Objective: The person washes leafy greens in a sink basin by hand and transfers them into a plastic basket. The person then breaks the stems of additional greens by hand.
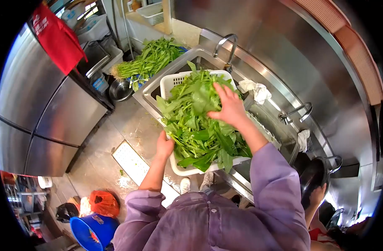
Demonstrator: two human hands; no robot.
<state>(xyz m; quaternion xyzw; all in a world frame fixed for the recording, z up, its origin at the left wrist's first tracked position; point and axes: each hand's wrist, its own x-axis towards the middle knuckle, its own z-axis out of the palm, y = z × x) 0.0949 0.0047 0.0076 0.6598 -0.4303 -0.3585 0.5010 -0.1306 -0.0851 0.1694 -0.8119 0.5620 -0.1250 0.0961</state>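
Observation:
A white plastic basket (179, 169) heaped with long-stemmed leafy greens (198, 131) rests over the steel sink. At its near left side, my left hand (164, 145) is closed on the rim, with the fingertips partly hidden. My right hand (230, 105) lies on top of the heap, fingers spread and touching the leaves. Some leaves beside that hand are smeared by motion. A second bunch of greens (151, 60) lies on the far left, beyond the sink's corner.
Two faucets (228, 50) (296, 112) stand along the sink's back. White cloths (256, 90) lie on the ledge. At right, another person's hand (317, 195) holds a dark wok (312, 178). A blue bucket (91, 234) and metal pot (120, 90) are on the left.

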